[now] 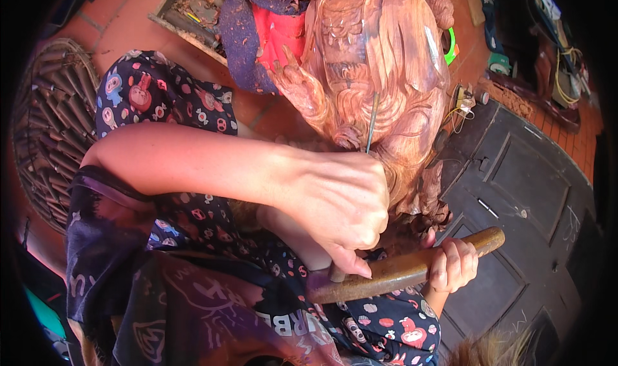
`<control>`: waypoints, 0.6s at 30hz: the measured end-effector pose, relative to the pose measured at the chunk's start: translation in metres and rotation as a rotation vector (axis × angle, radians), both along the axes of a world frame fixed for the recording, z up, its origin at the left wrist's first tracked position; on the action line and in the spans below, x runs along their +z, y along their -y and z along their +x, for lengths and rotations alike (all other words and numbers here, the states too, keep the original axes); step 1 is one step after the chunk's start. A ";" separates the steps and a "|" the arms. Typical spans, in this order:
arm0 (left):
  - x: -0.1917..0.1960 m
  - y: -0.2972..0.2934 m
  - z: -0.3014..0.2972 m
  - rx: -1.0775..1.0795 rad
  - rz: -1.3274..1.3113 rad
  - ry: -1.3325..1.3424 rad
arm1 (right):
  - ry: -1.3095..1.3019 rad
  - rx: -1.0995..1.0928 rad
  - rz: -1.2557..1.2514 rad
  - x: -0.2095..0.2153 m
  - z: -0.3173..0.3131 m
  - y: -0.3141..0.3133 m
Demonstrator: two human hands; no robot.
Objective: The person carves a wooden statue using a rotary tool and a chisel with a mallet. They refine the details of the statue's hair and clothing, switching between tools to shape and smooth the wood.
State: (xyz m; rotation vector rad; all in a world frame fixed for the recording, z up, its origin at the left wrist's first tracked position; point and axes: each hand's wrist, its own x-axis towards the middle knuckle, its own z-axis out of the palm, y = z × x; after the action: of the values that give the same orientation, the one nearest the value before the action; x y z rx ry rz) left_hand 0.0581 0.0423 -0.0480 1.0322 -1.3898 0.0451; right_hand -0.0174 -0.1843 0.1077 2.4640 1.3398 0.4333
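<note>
On reddish floor tiles (119, 15), between a round basket (72, 45) of tools and a dark panelled board (531, 179), the carved wooden statue (360, 76) stands before me. My left hand (338, 202) is closed around a chisel (373, 124) pointed toward it; my right hand (454, 264) curls its fingers round a wooden club (386, 279) below.

Widest passage at right of frame, above dark panelled board (541, 179). Statue (393, 63) blocks upper centre, its carved hand (299, 90) jutting left. Left forearm (199, 160) bars centre left; chisel (373, 121) juts upward from left hand (344, 198), before statue. Mallet (399, 274) in right hand (454, 263) crosses lower centre to right. Narrow gap between both hands.
</note>
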 end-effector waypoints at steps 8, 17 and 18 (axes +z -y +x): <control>0.005 -0.001 -0.003 0.061 0.017 -0.040 | -0.076 -0.020 0.015 0.010 0.006 0.010; 0.014 0.006 -0.001 0.108 -0.023 -0.120 | -0.133 -0.052 0.101 0.013 0.020 0.019; 0.015 0.007 -0.002 0.108 -0.038 -0.150 | -0.135 -0.047 0.100 0.014 0.021 0.020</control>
State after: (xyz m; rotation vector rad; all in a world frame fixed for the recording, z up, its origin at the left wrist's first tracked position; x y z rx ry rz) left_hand 0.0565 0.0351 -0.0331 1.0567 -1.1923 0.0722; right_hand 0.0036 -0.2040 0.1214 2.6437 1.3378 0.3362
